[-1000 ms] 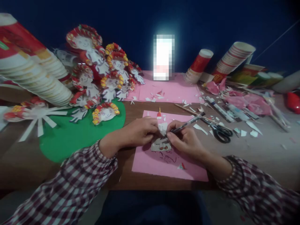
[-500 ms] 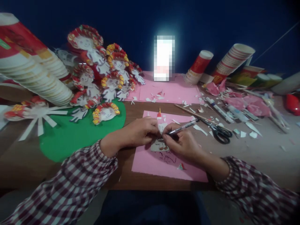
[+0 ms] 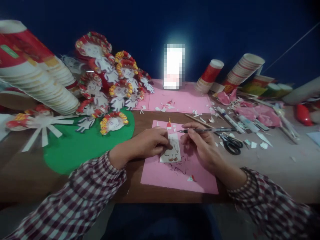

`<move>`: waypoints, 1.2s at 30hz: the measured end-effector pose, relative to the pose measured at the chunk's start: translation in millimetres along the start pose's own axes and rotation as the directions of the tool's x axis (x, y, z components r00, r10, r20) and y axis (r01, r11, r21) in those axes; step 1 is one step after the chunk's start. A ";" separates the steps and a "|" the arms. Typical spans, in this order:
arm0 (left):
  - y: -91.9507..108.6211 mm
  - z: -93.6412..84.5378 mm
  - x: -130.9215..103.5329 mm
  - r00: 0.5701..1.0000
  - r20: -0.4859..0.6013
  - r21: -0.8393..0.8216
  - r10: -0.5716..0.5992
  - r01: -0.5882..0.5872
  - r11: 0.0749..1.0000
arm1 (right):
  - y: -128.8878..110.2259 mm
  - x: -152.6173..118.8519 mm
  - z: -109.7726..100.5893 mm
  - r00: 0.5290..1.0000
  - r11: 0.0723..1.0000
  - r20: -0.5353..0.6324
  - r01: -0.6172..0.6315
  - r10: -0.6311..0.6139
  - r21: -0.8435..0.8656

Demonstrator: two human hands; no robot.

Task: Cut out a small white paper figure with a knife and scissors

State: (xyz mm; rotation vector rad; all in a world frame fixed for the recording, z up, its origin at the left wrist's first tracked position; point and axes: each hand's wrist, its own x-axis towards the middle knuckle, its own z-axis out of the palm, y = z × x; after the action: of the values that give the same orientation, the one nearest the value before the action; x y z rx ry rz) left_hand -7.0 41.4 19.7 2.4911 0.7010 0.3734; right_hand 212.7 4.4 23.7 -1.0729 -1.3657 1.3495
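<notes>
A small white card (image 3: 172, 154) with a drawn outline figure and brown feet lies on a pink sheet (image 3: 155, 175). My left hand (image 3: 152, 141) rests at the card's upper left, its bent fingers pressing the card. Held in my right hand (image 3: 201, 143) is a dark pen (image 3: 212, 130), nearly level, its tip pointing left just above the card's top right corner and apart from the paper. Black pen strokes mark the pink sheet below the card. A small red-and-white scrap (image 3: 169, 125) sits above the card.
Paper-cup dolls (image 3: 96, 58) and stacked cups (image 3: 37, 83) stand at the left by a green sheet (image 3: 75, 146). Black scissors (image 3: 232, 145), markers (image 3: 230, 120), paper scraps and pink crumpled paper (image 3: 267, 115) lie at the right. A bright blurred screen (image 3: 174, 66) stands behind.
My right hand has lifted off the card and turned, bringing the pen up and nearly level. More of the drawn figure shows. My left hand stays at the card.
</notes>
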 end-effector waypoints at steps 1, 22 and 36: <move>0.9 -0.6 -0.3 1.000 0.002 -0.001 -0.007 0.007 1.000 | -3.3 1.7 -4.2 1.000 1.000 0.023 0.002 -0.001 -0.023; 1.1 1.6 -1.6 0.999 -0.040 0.003 -0.003 0.003 1.000 | -1.0 26.0 -14.9 0.861 0.577 0.268 0.492 -0.431 -0.652; 1.6 1.3 -0.8 1.000 -0.012 -0.013 0.011 -0.011 1.000 | -1.1 32.3 -27.0 0.800 0.464 0.510 0.600 -0.317 -0.652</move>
State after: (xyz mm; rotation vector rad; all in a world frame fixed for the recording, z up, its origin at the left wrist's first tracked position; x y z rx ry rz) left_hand -6.5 39.3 19.4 2.4835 0.6874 0.3953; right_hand 232.3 41.6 25.4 -0.8882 -2.4417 0.4417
